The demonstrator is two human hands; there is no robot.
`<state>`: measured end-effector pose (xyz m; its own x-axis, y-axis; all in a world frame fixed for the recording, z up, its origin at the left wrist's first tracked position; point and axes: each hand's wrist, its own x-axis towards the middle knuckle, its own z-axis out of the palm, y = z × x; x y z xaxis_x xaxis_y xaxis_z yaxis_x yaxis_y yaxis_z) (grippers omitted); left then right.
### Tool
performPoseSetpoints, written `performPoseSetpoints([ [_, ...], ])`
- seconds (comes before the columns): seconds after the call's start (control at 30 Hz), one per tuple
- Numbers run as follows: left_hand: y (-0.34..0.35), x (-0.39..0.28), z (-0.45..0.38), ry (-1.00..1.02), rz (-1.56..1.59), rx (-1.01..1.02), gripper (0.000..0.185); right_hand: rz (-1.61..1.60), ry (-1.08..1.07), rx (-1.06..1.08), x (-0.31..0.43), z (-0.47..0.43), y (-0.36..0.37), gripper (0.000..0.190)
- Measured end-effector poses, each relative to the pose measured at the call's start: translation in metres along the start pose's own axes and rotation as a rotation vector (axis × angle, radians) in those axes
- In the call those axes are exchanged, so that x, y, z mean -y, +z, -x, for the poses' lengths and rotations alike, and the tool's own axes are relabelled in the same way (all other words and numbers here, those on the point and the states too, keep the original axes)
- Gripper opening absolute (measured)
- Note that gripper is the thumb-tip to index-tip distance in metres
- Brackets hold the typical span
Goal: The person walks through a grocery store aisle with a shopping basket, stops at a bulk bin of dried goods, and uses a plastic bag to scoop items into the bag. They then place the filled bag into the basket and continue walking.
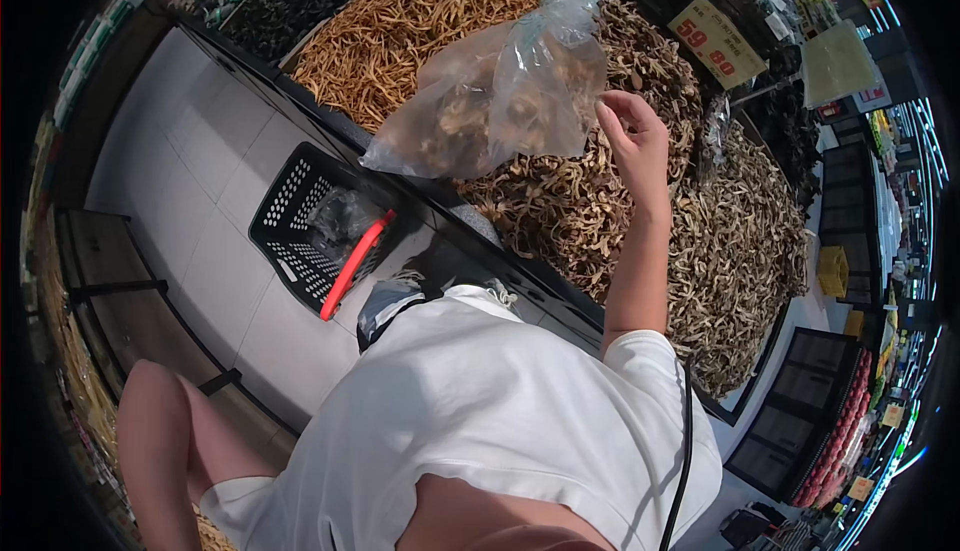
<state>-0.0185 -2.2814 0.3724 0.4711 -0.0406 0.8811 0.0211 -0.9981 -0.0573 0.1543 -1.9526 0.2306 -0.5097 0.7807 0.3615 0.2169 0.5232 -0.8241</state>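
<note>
My right hand (pixel 636 130) reaches over a heap of dried brown strips, its thumb and fingertips pinched at the right edge of a clear plastic bag (pixel 487 112). Pale brown dried pieces show cloudily through the bag's film. The bag's gathered top points away from me, and its loose corner reaches over the stand's near edge. Beneath and around it are the brown dried strips (pixel 577 228) and an orange-yellow heap of thin dried strands (pixel 442 3). My left arm is bent at my side, with the left hand out of view.
A black shopping basket (pixel 289 213) with a red handle (pixel 356 266) stands on the tiled floor, holding crumpled clear plastic. Greyish dried strips (pixel 739 266) fill the right side of the stand. Price signs (pixel 716 40) rise behind the heaps. A low shelf unit (pixel 112 251) lies to the left.
</note>
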Motion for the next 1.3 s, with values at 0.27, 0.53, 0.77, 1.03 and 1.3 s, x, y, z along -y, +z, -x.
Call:
performPoseSetpoints([
  [0.27,-0.043,0.036,0.025,0.096,0.195,-0.046,0.026,0.149,0.138,-0.194,-0.002,0.031,-0.033,0.017],
  [0.53,-0.048,0.069,0.025,0.131,0.284,-0.054,0.028,0.176,0.206,-0.242,-0.016,0.03,-0.055,0.017],
  [0.77,-0.02,0.092,0.0,0.09,0.239,-0.036,0.029,0.134,0.178,-0.22,-0.051,0.001,-0.099,0.017],
  [1.03,-0.004,0.113,-0.021,0.069,0.197,-0.05,0.031,0.088,0.147,-0.099,-0.083,-0.049,-0.127,0.017],
  [1.3,-0.014,0.114,-0.016,0.022,0.186,-0.059,0.033,0.343,0.112,-0.018,-0.111,-0.114,-0.113,0.019],
])
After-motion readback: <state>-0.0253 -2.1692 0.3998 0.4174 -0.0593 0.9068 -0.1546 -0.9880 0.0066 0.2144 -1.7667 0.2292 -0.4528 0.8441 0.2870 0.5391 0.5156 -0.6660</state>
